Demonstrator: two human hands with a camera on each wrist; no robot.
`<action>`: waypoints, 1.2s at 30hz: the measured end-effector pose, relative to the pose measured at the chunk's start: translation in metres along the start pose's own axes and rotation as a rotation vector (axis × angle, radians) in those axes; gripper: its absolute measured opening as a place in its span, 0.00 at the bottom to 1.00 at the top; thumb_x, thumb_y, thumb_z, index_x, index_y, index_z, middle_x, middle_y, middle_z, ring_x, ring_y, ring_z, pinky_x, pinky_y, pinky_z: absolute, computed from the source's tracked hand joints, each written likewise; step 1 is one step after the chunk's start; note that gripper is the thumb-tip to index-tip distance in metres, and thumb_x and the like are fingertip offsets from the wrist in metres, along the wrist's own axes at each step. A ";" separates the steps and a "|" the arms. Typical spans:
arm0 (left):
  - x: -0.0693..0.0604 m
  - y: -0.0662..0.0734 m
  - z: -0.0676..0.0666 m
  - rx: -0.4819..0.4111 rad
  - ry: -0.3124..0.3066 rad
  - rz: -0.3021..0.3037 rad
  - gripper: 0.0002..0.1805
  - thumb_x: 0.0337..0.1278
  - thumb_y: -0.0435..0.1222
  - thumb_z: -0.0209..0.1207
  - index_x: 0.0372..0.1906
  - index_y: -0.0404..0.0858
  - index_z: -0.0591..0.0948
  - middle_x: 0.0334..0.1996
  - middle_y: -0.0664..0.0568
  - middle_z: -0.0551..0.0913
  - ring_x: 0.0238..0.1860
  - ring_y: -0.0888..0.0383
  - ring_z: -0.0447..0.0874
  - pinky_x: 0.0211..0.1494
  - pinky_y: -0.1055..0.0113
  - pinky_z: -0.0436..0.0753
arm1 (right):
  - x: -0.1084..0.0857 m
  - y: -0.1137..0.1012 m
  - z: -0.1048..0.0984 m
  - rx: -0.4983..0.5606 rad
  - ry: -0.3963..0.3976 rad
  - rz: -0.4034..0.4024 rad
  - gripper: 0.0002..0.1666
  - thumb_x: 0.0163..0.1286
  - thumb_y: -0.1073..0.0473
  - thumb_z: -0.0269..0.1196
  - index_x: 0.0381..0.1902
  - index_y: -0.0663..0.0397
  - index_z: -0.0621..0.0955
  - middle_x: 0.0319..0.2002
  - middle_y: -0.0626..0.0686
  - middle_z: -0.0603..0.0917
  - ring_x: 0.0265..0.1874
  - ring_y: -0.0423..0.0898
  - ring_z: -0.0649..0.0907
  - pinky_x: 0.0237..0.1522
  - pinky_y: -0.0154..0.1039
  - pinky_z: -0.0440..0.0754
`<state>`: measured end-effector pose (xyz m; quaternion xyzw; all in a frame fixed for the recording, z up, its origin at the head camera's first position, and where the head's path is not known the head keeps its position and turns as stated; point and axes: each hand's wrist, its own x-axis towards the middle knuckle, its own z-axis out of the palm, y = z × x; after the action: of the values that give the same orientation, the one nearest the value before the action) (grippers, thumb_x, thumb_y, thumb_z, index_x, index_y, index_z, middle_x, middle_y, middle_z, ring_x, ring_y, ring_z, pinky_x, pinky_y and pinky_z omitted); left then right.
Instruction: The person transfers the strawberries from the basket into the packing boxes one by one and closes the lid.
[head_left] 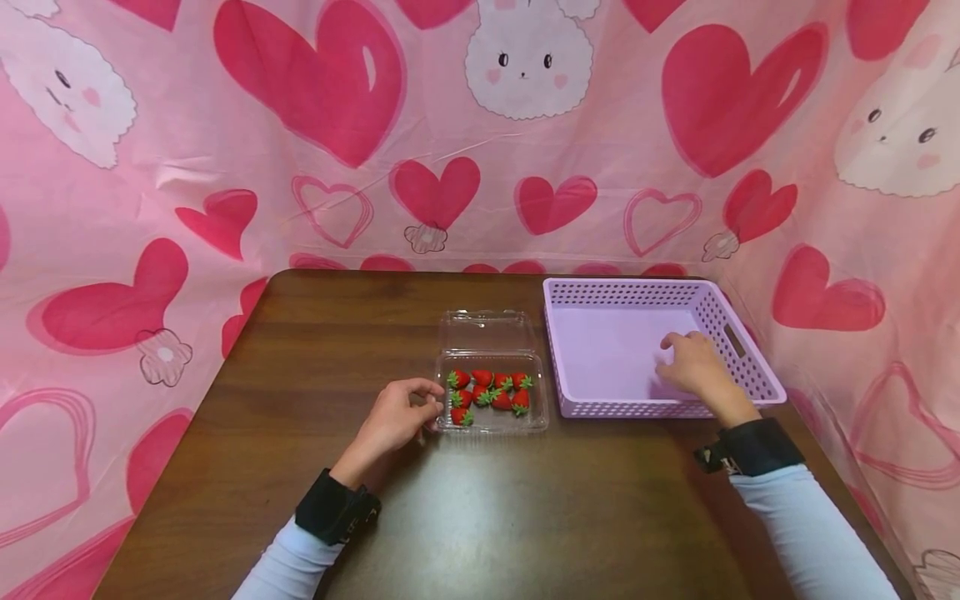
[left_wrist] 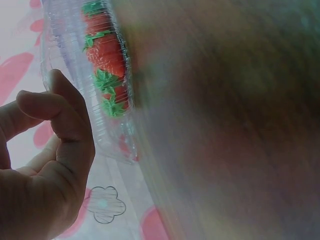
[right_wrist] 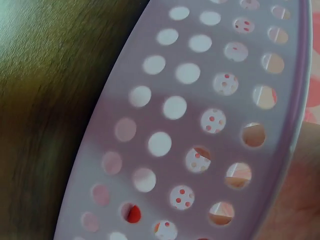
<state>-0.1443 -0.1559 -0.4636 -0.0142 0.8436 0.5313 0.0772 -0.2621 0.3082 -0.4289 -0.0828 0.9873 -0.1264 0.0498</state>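
Observation:
A clear plastic clamshell box stands on the table with its lid folded back. Several red strawberries with green leaves lie in it. My left hand is at the box's left side, loosely bent fingers at its rim. The left wrist view shows the hand beside the clear wall, with strawberries behind it. My right hand reaches into a lilac perforated basket over its front wall, fingers bent downward. Anything under those fingertips is hidden. Something red shows through low holes in the right wrist view.
The brown wooden table carries the box at its middle and the basket at its back right. A pink curtain with hearts and rabbits hangs behind the table and at both sides. The basket's front wall stands close to the right wrist.

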 end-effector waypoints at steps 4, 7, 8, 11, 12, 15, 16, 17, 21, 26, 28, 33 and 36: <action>0.000 0.000 0.000 0.000 0.002 0.005 0.09 0.68 0.29 0.67 0.51 0.34 0.87 0.28 0.49 0.85 0.25 0.44 0.85 0.24 0.54 0.82 | -0.002 0.001 -0.002 -0.012 -0.063 0.073 0.32 0.65 0.56 0.64 0.61 0.72 0.74 0.54 0.79 0.71 0.55 0.78 0.69 0.57 0.77 0.67; 0.000 -0.001 0.001 0.002 0.002 0.004 0.09 0.68 0.28 0.67 0.50 0.34 0.87 0.27 0.49 0.84 0.25 0.44 0.85 0.24 0.56 0.82 | -0.004 0.003 -0.001 -0.008 -0.110 0.119 0.36 0.65 0.55 0.64 0.64 0.74 0.71 0.57 0.80 0.70 0.57 0.79 0.68 0.60 0.79 0.62; 0.000 -0.001 0.001 0.000 0.001 0.003 0.09 0.68 0.28 0.67 0.50 0.34 0.87 0.27 0.49 0.84 0.25 0.44 0.85 0.24 0.57 0.81 | -0.005 0.004 -0.001 -0.010 -0.121 0.131 0.37 0.64 0.55 0.64 0.65 0.74 0.70 0.57 0.81 0.69 0.58 0.80 0.68 0.60 0.80 0.61; 0.001 -0.001 0.001 0.000 0.001 0.004 0.09 0.68 0.29 0.67 0.50 0.34 0.87 0.27 0.50 0.84 0.25 0.44 0.85 0.23 0.59 0.80 | -0.005 0.008 0.000 -0.012 -0.143 0.157 0.39 0.63 0.56 0.65 0.66 0.75 0.69 0.58 0.81 0.70 0.59 0.81 0.68 0.60 0.82 0.59; 0.001 -0.001 0.001 -0.001 0.000 0.005 0.10 0.68 0.29 0.67 0.50 0.34 0.87 0.27 0.50 0.84 0.25 0.43 0.85 0.23 0.59 0.80 | -0.005 0.009 0.000 -0.013 -0.149 0.163 0.39 0.63 0.56 0.65 0.66 0.75 0.69 0.58 0.82 0.70 0.59 0.81 0.69 0.60 0.83 0.59; 0.001 -0.001 0.001 0.000 0.001 0.010 0.10 0.67 0.28 0.67 0.50 0.34 0.87 0.27 0.50 0.84 0.25 0.43 0.86 0.22 0.61 0.79 | -0.005 0.014 0.000 -0.013 -0.144 0.169 0.39 0.62 0.57 0.65 0.65 0.76 0.70 0.56 0.81 0.72 0.58 0.81 0.70 0.58 0.83 0.61; 0.000 -0.001 0.000 0.000 0.001 0.011 0.10 0.67 0.28 0.67 0.50 0.34 0.87 0.27 0.50 0.84 0.25 0.43 0.86 0.22 0.61 0.79 | -0.005 0.016 0.000 -0.012 -0.139 0.169 0.38 0.62 0.57 0.65 0.65 0.76 0.70 0.56 0.81 0.72 0.58 0.80 0.71 0.58 0.83 0.62; 0.000 -0.001 0.000 0.001 0.002 0.011 0.09 0.67 0.28 0.67 0.50 0.34 0.87 0.27 0.50 0.84 0.25 0.43 0.86 0.22 0.61 0.79 | -0.005 0.018 0.000 -0.015 -0.131 0.168 0.37 0.62 0.58 0.65 0.64 0.77 0.70 0.55 0.81 0.73 0.58 0.80 0.71 0.57 0.82 0.63; 0.000 -0.001 0.000 -0.003 0.003 0.012 0.09 0.67 0.28 0.67 0.50 0.34 0.87 0.27 0.50 0.84 0.25 0.43 0.85 0.22 0.61 0.79 | -0.005 0.022 -0.002 -0.033 -0.104 0.149 0.33 0.61 0.60 0.64 0.58 0.80 0.73 0.50 0.80 0.76 0.52 0.77 0.75 0.54 0.76 0.70; 0.001 -0.002 0.000 -0.007 0.002 0.020 0.09 0.67 0.28 0.67 0.50 0.34 0.87 0.27 0.49 0.85 0.25 0.44 0.86 0.23 0.58 0.81 | -0.007 0.026 -0.004 -0.038 -0.100 0.174 0.23 0.61 0.62 0.65 0.46 0.80 0.77 0.38 0.73 0.80 0.38 0.68 0.78 0.43 0.64 0.78; 0.001 -0.002 0.000 -0.005 0.004 0.021 0.09 0.67 0.28 0.67 0.50 0.34 0.87 0.27 0.49 0.85 0.25 0.44 0.86 0.23 0.56 0.82 | -0.008 0.027 -0.005 -0.031 -0.104 0.203 0.21 0.62 0.62 0.65 0.44 0.79 0.77 0.37 0.72 0.80 0.37 0.67 0.79 0.41 0.62 0.78; 0.001 -0.001 0.000 -0.003 0.004 0.011 0.10 0.67 0.29 0.68 0.50 0.34 0.87 0.27 0.49 0.85 0.25 0.43 0.86 0.23 0.57 0.82 | -0.008 0.031 -0.005 -0.016 -0.088 0.238 0.21 0.63 0.63 0.65 0.46 0.79 0.77 0.38 0.73 0.81 0.37 0.68 0.79 0.41 0.62 0.78; 0.000 -0.001 0.000 -0.004 0.002 0.007 0.10 0.67 0.29 0.68 0.50 0.34 0.87 0.27 0.49 0.85 0.26 0.42 0.86 0.23 0.60 0.81 | -0.007 0.034 -0.003 0.000 -0.060 0.241 0.21 0.62 0.63 0.66 0.46 0.78 0.77 0.38 0.73 0.80 0.37 0.68 0.78 0.39 0.61 0.77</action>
<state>-0.1445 -0.1561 -0.4643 -0.0121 0.8425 0.5334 0.0743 -0.2607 0.3422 -0.4342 0.0325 0.9881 -0.1172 0.0943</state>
